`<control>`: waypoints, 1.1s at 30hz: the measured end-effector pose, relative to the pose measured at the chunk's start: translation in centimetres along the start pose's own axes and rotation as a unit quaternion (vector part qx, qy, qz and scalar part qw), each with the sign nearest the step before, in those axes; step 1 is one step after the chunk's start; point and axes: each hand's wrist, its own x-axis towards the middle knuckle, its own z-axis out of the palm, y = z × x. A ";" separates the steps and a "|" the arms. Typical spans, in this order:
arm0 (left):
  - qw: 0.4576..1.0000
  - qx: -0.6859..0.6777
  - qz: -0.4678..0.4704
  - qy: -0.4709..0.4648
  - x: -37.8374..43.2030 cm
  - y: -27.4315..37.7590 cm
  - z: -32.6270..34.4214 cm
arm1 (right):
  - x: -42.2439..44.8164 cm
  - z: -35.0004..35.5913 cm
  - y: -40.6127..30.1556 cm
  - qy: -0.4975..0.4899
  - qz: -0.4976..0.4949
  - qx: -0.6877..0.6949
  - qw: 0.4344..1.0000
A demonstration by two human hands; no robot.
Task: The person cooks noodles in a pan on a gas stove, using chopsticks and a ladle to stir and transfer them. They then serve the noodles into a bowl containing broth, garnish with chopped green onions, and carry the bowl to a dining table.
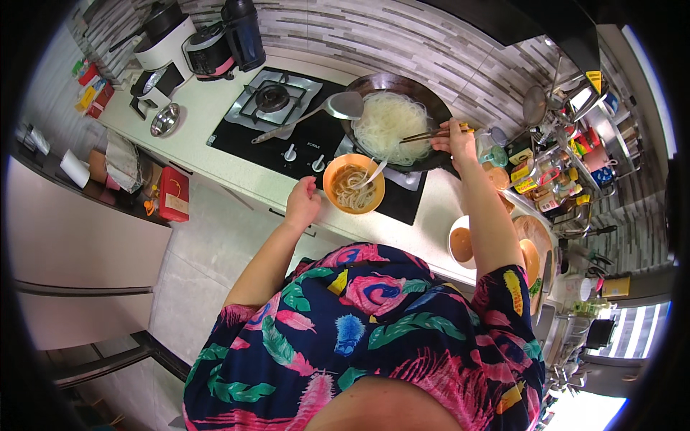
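My right hand (457, 141) holds a pair of wooden chopsticks (423, 136), their tips at the noodles. Pale, thin noodles (389, 121) fill much of a dark wok (385, 82) on the right burner. A metal wok spatula (345, 105) lies with its blade over the wok's left rim and its handle across the cooktop. Below the wok, at the cooktop's front edge, is an orange bowl (328, 186) with noodles in brown broth; a white spoon (379, 169) leans in it. Loosely curled, my left hand (303, 203) is just left of this bowl, with nothing visible in it.
The left burner (272, 98) bears no pot. A small metal bowl (165, 119) sits on the left counter, before a rice cooker (210, 51). Right of the cooktop is a white bowl (461, 242) of brown liquid, partly behind my forearm. Jars and bottles (550, 199) crowd the right wall.
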 end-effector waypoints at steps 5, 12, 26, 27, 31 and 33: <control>1.000 0.002 0.000 0.003 0.1 0.4 -0.3 | 0.9 1.0 0.4 0.117 0.067 0.109 0.985; 1.000 -0.006 0.003 -0.007 -0.4 0.9 -0.1 | 0.6 1.3 0.4 0.137 0.099 0.170 0.971; 0.999 -0.004 0.026 -0.019 0.4 1.0 -0.8 | -1.7 0.4 1.3 0.118 0.117 0.315 0.934; 0.999 -0.010 0.031 -0.014 0.6 1.0 -0.7 | -1.8 0.1 1.3 0.119 0.118 0.315 0.934; 0.998 -0.018 0.063 0.006 1.9 1.7 -0.8 | -2.8 -0.9 0.4 0.102 0.106 0.359 0.922; 0.997 -0.021 0.069 0.011 2.8 2.3 -0.7 | -3.4 -1.1 -0.3 0.109 0.088 0.349 0.926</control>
